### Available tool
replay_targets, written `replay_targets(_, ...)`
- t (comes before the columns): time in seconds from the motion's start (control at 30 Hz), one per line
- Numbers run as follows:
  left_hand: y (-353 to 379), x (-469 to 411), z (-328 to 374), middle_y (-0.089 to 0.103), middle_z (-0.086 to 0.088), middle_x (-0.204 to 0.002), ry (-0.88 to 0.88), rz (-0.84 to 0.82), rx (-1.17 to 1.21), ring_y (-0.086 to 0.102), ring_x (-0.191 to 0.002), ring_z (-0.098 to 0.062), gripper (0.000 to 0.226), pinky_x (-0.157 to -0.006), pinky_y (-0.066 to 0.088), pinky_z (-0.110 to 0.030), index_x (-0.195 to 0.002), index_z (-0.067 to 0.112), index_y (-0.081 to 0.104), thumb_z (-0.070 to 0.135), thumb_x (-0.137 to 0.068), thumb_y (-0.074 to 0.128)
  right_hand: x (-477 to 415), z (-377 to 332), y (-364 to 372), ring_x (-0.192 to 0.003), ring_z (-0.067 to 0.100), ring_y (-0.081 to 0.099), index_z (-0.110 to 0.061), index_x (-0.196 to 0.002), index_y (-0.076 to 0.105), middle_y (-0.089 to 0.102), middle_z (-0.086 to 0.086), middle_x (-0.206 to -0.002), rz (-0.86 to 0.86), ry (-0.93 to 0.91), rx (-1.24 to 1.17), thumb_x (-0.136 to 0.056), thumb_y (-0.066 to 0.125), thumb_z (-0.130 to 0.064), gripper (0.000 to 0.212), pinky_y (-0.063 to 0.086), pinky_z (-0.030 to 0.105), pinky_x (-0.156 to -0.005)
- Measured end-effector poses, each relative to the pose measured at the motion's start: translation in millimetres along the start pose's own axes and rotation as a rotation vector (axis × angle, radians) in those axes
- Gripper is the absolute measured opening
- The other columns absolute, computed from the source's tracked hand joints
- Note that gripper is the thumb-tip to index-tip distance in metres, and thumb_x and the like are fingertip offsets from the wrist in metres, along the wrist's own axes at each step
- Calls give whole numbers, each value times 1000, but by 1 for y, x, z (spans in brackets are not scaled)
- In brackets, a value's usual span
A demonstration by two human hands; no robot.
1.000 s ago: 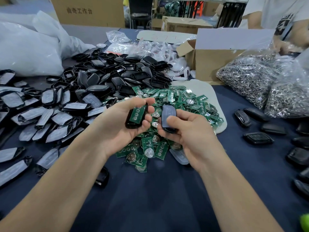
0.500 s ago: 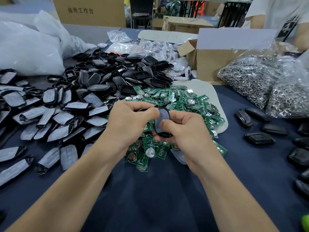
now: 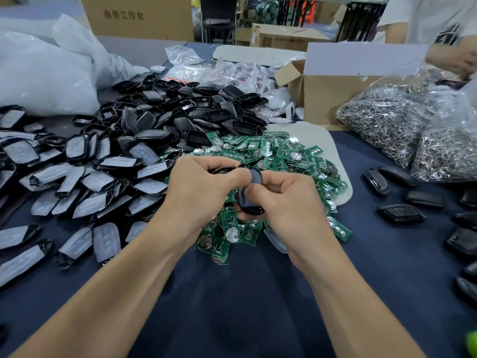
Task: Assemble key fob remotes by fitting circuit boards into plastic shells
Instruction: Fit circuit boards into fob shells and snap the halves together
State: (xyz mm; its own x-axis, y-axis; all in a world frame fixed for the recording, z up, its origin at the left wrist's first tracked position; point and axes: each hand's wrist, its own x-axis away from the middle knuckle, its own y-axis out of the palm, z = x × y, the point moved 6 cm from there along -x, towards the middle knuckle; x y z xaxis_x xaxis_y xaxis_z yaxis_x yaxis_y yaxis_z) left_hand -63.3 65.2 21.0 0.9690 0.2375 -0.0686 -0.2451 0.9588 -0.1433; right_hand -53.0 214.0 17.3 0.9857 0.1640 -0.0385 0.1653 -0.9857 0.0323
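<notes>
Shell (image 3: 246, 195) sits lifted at centre, over the near side of the circuit board pile (image 3: 281, 156); its long axis runs about 12 to 6 o'clock; your right hand (image 3: 286, 205) curls round it from 3 o'clock, your left hand (image 3: 204, 189) pinches its upper end from 9 o'clock, equally near; whether a board is seated inside is hidden; squeezing looks next.

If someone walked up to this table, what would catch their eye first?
At centre, the left hand and right hand grip a dark key fob shell above a heap of green circuit boards. Black shells sprawl to the left; bags of metal parts sit far right.
</notes>
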Motion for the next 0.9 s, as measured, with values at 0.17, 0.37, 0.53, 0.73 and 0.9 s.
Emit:
replay_targets(0.17, -1, 0, 2, 57, 15, -49, 38, 20, -1, 46, -43, -2, 15, -46, 40, -14, -70, 22, 78, 13, -76, 87, -2, 2, 0, -67, 28, 72, -14, -75, 80, 72, 7, -69, 7, -1, -12, -96, 57, 5, 37, 61, 31, -61)
replay_targets(0.37, 1, 1, 1, 58, 12, -52, 8, -51, 5, 45, -48, -6, 18, -47, 40, -17, -73, 30, 80, 14, -79, 85, -2, 3, -4, -66, 26, 73, -21, -75, 82, 73, 3, -69, 26, -8, 2, -97, 58, 4, 41, 62, 30, -61)
replay_targets(0.53, -3, -1, -1, 55, 12, -45, 7, 36, 7, 43, -41, -5, 21, -43, 38, -17, -65, 26, 77, 10, -75, 86, -1, 2, -1, -63, 16, 71, -18, -75, 80, 73, 2, -67, 33, -60, 138, -95, 59, 0, 35, 63, 33, -62)
replay_targets(0.73, 0, -4, 1, 61, 6, -54, 33, -125, 139, 49, -49, -7, 13, -49, 40, -17, -86, 16, 80, 15, -76, 87, 5, -11, -8, -67, 12, 73, -31, -91, 79, 76, -10, -73, 160, -223, 412, -91, 69, -25, 11, 61, 38, -66)
replay_targets(0.9, -4, -8, 8, 67, 0, -70, 95, -348, 443, 53, -67, -10, 17, -56, 42, -18, -83, 19, 83, 24, -67, 89, 6, -16, -9, -85, 1, 75, -36, -97, 79, 78, -22, -88, 191, -256, 269, -78, 80, -17, 27, 61, 24, -81)
